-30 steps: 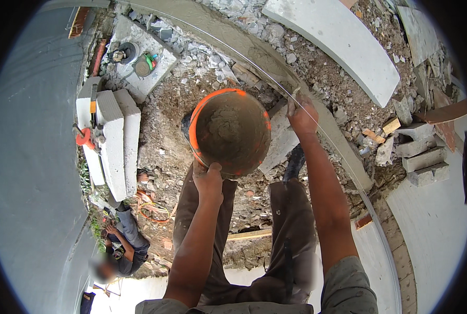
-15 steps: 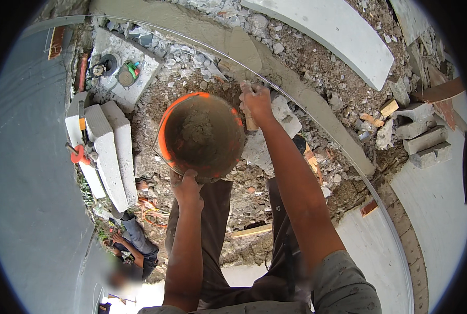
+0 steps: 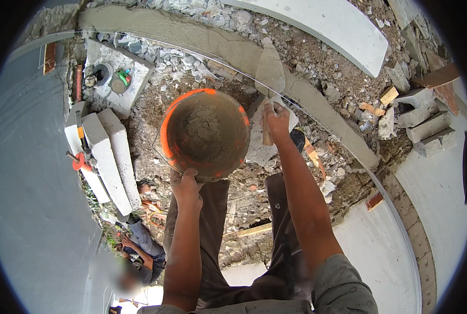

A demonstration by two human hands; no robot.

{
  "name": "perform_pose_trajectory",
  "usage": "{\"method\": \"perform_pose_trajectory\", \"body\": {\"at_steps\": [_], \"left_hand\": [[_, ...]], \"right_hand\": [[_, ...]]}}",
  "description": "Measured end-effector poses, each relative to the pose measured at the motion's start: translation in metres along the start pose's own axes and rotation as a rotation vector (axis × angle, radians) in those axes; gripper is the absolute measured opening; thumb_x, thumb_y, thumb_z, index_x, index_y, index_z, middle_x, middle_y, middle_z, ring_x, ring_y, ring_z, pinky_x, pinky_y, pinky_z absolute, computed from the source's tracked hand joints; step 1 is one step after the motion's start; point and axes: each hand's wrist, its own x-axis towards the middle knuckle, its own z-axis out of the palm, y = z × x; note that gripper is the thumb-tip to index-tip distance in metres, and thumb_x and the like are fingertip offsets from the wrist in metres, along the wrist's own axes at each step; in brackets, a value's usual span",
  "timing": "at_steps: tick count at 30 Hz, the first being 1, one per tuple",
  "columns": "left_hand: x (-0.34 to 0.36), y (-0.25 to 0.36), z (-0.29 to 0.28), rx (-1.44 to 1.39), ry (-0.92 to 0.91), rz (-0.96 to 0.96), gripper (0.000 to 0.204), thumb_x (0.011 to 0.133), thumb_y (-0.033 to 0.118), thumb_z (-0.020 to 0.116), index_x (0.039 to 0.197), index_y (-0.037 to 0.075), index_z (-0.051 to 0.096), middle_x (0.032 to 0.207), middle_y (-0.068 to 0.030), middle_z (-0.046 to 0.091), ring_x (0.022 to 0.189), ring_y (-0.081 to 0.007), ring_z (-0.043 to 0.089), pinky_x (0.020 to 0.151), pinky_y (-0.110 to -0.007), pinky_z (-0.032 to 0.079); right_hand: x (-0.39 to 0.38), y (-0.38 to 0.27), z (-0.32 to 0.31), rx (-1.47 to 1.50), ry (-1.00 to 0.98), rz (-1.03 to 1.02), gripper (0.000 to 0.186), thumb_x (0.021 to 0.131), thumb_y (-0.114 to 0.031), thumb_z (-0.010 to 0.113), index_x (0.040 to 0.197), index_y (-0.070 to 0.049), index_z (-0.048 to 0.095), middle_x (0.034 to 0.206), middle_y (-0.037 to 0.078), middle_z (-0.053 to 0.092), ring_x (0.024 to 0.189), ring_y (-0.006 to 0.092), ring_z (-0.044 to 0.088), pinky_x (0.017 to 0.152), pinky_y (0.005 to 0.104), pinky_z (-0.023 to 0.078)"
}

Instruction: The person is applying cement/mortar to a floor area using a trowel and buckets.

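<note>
My left hand point(image 3: 185, 184) grips the near rim of an orange bucket point(image 3: 165, 131) stained with wet grey mortar point(image 3: 202, 123), which also lies inside it. To the bucket's right, my right hand point(image 3: 277, 119) is closed on the wooden handle of a pointed trowel point(image 3: 269, 68). The trowel's blade is over a long band of grey mortar point(image 3: 223, 44), where a thin string line point(image 3: 196, 52) runs; whether the blade touches the band cannot tell.
White blocks point(image 3: 113, 157) with tools lie left beside a grey wall point(image 3: 34, 146). A slab point(image 3: 118, 94) holds small items. A co-worker point(image 3: 147, 251) is low at lower left. A curved white piece point(image 3: 322, 31), rubble and grey blocks point(image 3: 430, 128) lie beyond and right.
My right hand moved left, then slightly back right and down, and the trowel's blade now shows over the mortar band. The bucket sits further left in view, still gripped; the view also shifted.
</note>
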Motion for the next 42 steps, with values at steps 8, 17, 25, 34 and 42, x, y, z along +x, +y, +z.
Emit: {"method": "perform_pose_trajectory", "body": {"at_steps": [8, 17, 25, 34, 42], "left_hand": [[-0.003, 0.003, 0.001, 0.023, 0.021, -0.049, 0.054, 0.073, -0.002, 0.046, 0.124, 0.011, 0.04, 0.109, -0.0084, 0.051, 0.094, -0.0201, 0.056, 0.075, -0.035, 0.052], [0.002, 0.0, -0.003, 0.074, 0.074, 0.013, 0.054, 0.073, -0.002, 0.047, 0.125, 0.013, 0.04, 0.112, -0.0089, 0.049, 0.098, -0.0204, 0.054, 0.079, -0.036, 0.051], [-0.001, -0.007, 0.014, 0.041, -0.013, -0.051, 0.051, 0.073, -0.002, 0.048, 0.122, 0.012, 0.042, 0.109, -0.0067, 0.051, 0.096, -0.0197, 0.054, 0.077, -0.035, 0.051], [-0.004, -0.007, 0.019, 0.109, -0.002, -0.019, 0.051, 0.073, -0.001, 0.047, 0.122, 0.01, 0.043, 0.108, -0.0083, 0.051, 0.091, -0.0193, 0.057, 0.071, -0.032, 0.052], [0.009, -0.025, 0.013, 0.293, -0.044, 0.371, 0.062, 0.072, -0.008, 0.044, 0.132, 0.007, 0.042, 0.114, -0.0136, 0.055, 0.099, -0.0229, 0.057, 0.085, -0.032, 0.045]], "right_hand": [[-0.009, -0.01, 0.004, -0.505, -0.028, -0.431, 0.019, 0.083, -0.016, 0.059, 0.083, 0.003, 0.059, 0.066, 0.018, 0.06, 0.063, 0.0322, 0.06, 0.061, 0.0372, 0.047], [0.017, -0.018, 0.048, -0.537, 0.03, -0.29, 0.027, 0.083, -0.021, 0.059, 0.085, 0.006, 0.059, 0.075, 0.019, 0.063, 0.066, 0.0296, 0.061, 0.063, 0.0368, 0.047], [0.029, 0.037, -0.037, -0.209, 0.085, -0.223, 0.021, 0.088, -0.019, 0.057, 0.085, 0.001, 0.06, 0.063, 0.005, 0.055, 0.043, 0.0116, 0.049, 0.041, 0.025, 0.041], [-0.035, 0.027, -0.095, 0.088, 0.22, -0.009, 0.026, 0.089, -0.026, 0.058, 0.081, -0.002, 0.058, 0.06, 0.002, 0.054, 0.044, 0.01, 0.049, 0.042, 0.0237, 0.041], [-0.13, -0.039, -0.081, -0.967, -0.224, -0.481, 0.016, 0.085, -0.018, 0.058, 0.082, -0.002, 0.058, 0.072, 0.013, 0.06, 0.064, 0.029, 0.062, 0.057, 0.0341, 0.05]]}}
